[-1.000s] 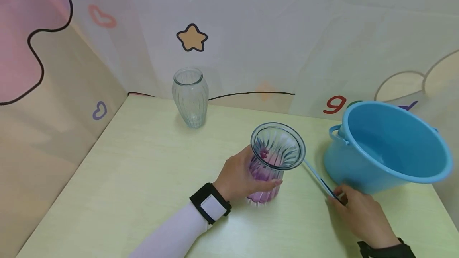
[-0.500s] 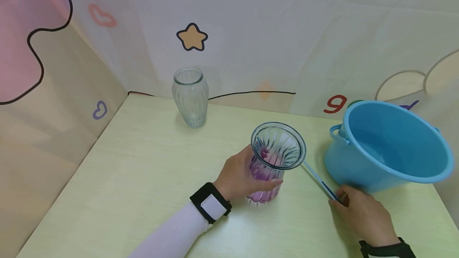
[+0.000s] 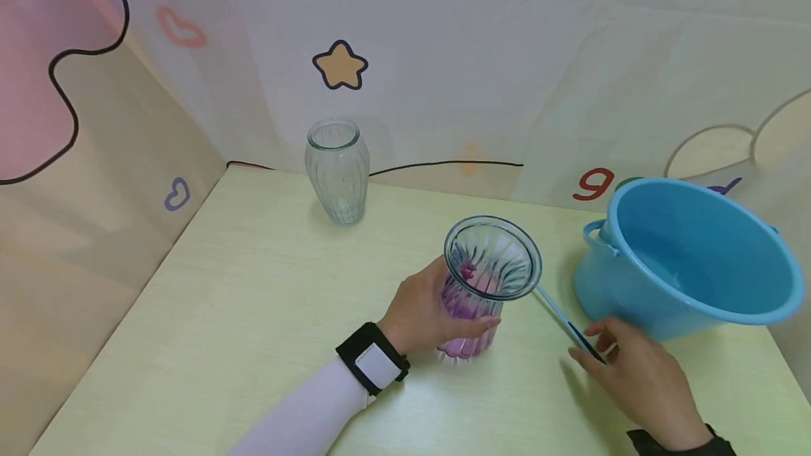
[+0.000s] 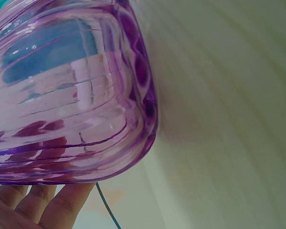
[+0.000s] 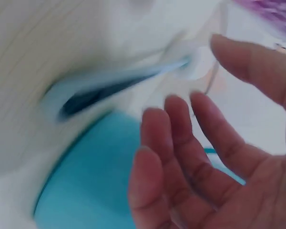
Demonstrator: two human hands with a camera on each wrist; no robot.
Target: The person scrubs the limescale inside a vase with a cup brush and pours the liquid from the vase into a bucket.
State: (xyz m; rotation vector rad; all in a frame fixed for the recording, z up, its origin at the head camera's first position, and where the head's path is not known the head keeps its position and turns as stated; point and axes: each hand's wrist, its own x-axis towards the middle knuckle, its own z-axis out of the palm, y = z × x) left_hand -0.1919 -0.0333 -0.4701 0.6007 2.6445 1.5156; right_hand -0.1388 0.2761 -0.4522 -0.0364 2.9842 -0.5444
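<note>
Gripping the purple vase (image 3: 486, 294), the left hand (image 3: 418, 312) I am guiding lays its thumb across the near side of the glass and its other fingers (image 4: 66, 205) round the far side, so the vase is pinched between them. I find it just off the middle of the head view, between 4 and 5 o'clock, mouth up, its ribbed body tinted violet and its wide rim bluish. From my feeds I cannot tell whether its base touches the table (image 3: 241, 301).

At 4 o'clock from the vase I see the right hand (image 3: 646, 371), its thumb and fingers spread and loosely bent. Just beside its fingertips is the dark end of a thin blue stick (image 3: 570, 324); the stick slants away between 10 and 11 o'clock, where the vase's rim hides its far end. My right wrist view is blurred, and I cannot make out the stick's exact shape.

At 3 o'clock from the vase stands a blue bucket (image 3: 624, 294), its lower wall near the right hand's knuckles. A clear glass jar (image 3: 337, 181) stands upright at 10 o'clock from the vase, near the table's far edge. On the pale backdrop (image 3: 431, 76) an orange star (image 3: 339, 65) shows at 12 o'clock above the jar. Black bands (image 3: 356, 345) circle both wrists, and a white sleeve (image 3: 298, 410) enters from 7 o'clock.
</note>
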